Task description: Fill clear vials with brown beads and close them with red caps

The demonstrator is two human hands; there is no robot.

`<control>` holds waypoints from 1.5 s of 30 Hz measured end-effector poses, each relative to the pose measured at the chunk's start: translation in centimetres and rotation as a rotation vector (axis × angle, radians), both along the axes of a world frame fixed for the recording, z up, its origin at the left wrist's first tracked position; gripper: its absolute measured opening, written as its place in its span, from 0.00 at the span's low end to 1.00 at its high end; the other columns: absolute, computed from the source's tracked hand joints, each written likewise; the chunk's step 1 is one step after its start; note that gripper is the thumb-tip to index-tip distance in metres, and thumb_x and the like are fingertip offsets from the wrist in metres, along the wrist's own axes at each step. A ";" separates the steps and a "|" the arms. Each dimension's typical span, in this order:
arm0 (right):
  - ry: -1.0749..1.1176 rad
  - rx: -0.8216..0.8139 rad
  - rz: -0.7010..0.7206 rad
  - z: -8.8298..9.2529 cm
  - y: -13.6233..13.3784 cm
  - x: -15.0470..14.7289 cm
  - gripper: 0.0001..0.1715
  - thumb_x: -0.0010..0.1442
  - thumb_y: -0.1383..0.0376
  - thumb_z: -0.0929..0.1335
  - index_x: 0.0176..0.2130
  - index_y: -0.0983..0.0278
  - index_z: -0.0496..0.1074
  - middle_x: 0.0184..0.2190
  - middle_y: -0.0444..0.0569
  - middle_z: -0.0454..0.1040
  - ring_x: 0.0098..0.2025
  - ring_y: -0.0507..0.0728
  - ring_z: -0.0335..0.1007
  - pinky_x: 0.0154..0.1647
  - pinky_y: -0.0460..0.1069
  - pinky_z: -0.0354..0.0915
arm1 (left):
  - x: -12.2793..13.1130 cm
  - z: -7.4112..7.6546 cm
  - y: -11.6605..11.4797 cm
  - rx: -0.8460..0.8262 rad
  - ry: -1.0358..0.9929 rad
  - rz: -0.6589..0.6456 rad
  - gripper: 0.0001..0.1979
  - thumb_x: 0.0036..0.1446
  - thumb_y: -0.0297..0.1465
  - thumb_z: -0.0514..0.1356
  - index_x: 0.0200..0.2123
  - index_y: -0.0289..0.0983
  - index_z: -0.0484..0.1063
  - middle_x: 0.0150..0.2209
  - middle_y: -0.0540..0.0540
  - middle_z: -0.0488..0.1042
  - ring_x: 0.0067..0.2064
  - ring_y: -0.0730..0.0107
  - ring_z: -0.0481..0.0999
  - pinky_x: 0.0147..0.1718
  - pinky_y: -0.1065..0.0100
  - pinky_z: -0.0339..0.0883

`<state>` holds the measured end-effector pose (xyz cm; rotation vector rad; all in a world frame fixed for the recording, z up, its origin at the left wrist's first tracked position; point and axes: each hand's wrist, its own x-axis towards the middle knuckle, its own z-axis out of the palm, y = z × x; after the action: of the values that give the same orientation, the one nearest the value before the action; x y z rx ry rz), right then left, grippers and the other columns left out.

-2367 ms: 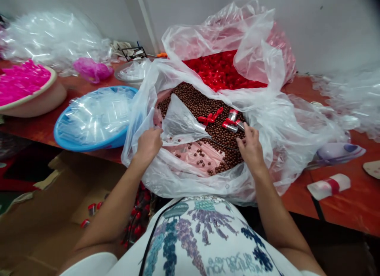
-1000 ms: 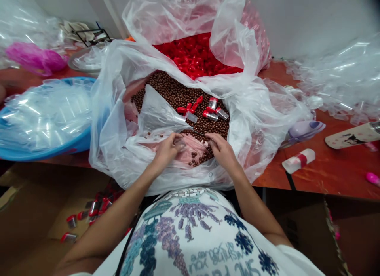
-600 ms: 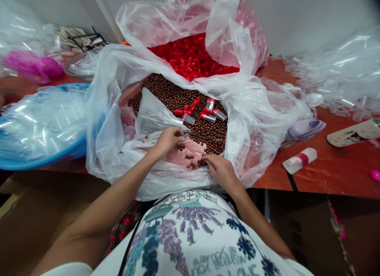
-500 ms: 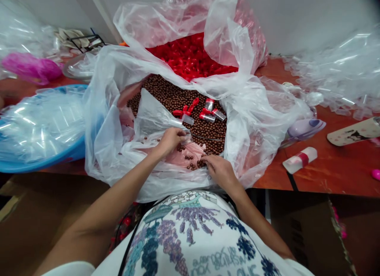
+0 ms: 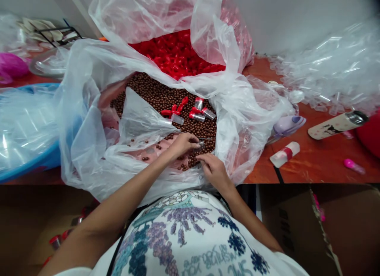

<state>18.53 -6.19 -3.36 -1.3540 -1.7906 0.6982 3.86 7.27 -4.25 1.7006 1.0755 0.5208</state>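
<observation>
Brown beads [image 5: 154, 90] fill a large opened plastic bag [image 5: 80, 121]. My left hand [image 5: 184, 144] is closed around a small clear tube [image 5: 202, 144] low over the beads, its far end showing past my fingertips. Just to the right, my right hand [image 5: 214, 169] has its thumb and fingers drawn together at the beads near the bag's front; whether it pinches any is hidden. Behind my hands, several clear tubes with red caps [image 5: 198, 117] lie on the beads, beside loose red caps [image 5: 175, 108] and an uncapped clear tube [image 5: 177, 118].
Behind stands a bag of red caps [image 5: 175, 50]. A blue basin [image 5: 44, 159] of clear tubes is at left, a heap of clear tubes [image 5: 335, 70] at right. A flask [image 5: 332, 127], a lilac object [image 5: 287, 125] and a white-and-red piece [image 5: 285, 154] lie on the red table [image 5: 317, 165].
My left hand has moved right across the beads with the tube, closer to my right hand. My right hand stays near the bag's front. The view has shifted to the right.
</observation>
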 end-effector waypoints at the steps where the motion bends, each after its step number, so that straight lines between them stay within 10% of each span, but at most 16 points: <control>1: 0.064 0.008 -0.051 0.0 -0.3 0.1 0.16 0.62 0.71 0.60 0.46 0.58 0.71 0.42 0.48 0.75 0.45 0.55 0.71 0.49 0.52 0.67 | 0.3 0.0 -0.3 -0.018 -0.025 -0.002 0.09 0.39 0.32 0.67 0.28 0.37 0.79 0.29 0.48 0.78 0.32 0.65 0.74 0.34 0.68 0.65; 14: 0.502 0.049 -0.536 0.5 -0.3 1.6 0.10 0.61 0.61 0.64 0.41 0.61 0.71 0.35 0.47 0.73 0.33 0.52 0.71 0.33 0.48 0.70 | 0.2 -0.7 -2.2 -0.627 -0.560 0.164 0.18 0.40 0.31 0.71 0.37 0.35 0.75 0.36 0.44 0.77 0.34 0.68 0.76 0.33 0.68 0.71; 31: -0.410 0.129 -0.073 3.7 13.7 -0.6 0.15 0.61 0.70 0.62 0.43 0.61 0.74 0.43 0.50 0.75 0.47 0.57 0.69 0.54 0.54 0.61 | -7.9 3.9 -5.2 -0.608 -0.795 0.418 0.25 0.39 0.20 0.69 0.44 0.35 0.74 0.44 0.43 0.77 0.39 0.72 0.77 0.37 0.73 0.70; 45: -0.666 0.036 0.138 3.6 17.6 -6.5 0.17 0.60 0.56 0.67 0.46 0.63 0.73 0.42 0.53 0.74 0.45 0.58 0.68 0.46 0.49 0.61 | -10.7 2.9 -7.1 -0.542 -0.851 0.571 0.21 0.41 0.23 0.68 0.42 0.36 0.72 0.39 0.46 0.78 0.38 0.71 0.78 0.40 0.67 0.73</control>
<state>12.06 11.36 0.20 -1.5635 -2.4168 0.2863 -6.81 0.14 -1.35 0.5584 0.9148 1.0738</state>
